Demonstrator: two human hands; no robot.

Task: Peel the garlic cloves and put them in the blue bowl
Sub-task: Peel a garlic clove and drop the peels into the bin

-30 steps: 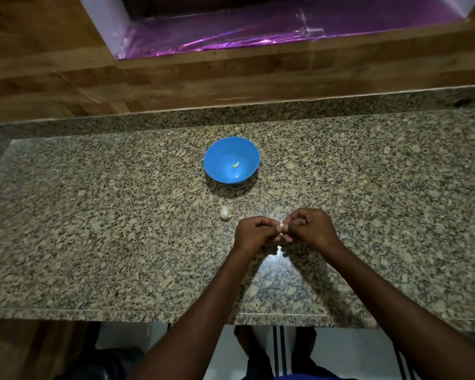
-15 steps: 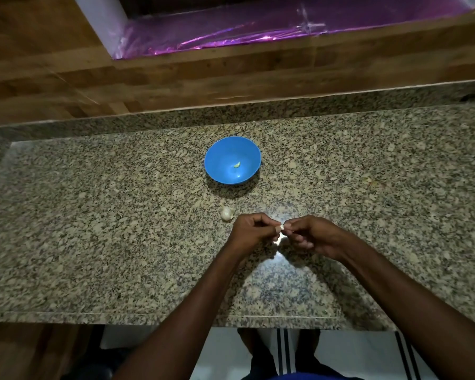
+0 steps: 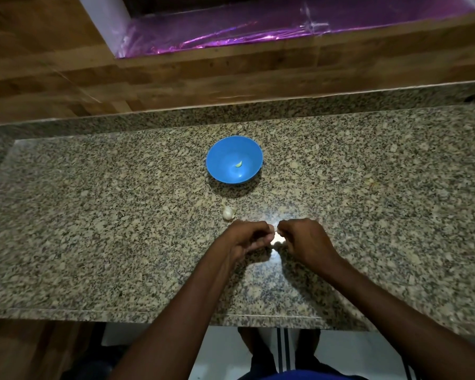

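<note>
Peeling in progress: both hands work low over the granite bench [image 3: 93,215], near its front edge. Left hand [image 3: 248,238] and right hand [image 3: 306,239] sit knuckle to knuckle, fingers curled inward, each grip pinching one garlic clove [image 3: 275,231] between them; only a pale sliver shows in the gap, so can't tell how much skin is off. Its axis is mostly hidden; best guess is it runs left-right between the two pinches, ends buried in the fingers. A second clove [image 3: 228,213], still in its white skin, lies on the bench just beyond the left hand, between hands and blue bowl [image 3: 217,165]; its narrow tip points away from the person, toward the bowl, long axis roughly fore-aft. Bowl stands upright farther back, well apart from the hands, with one small peeled clove [image 3: 239,164] inside, curved, lying slantwise on the bottom. Handling, my read: clove is light and firm; skin is thin, dry and papery and tears rather than slides; bare flesh probably slightly tacky. Best hold is across the fat middle with one pinch while the other nips skin at the pointed tip or root end and strips along the length. Small enough to pop out under a hard squeeze.
</note>
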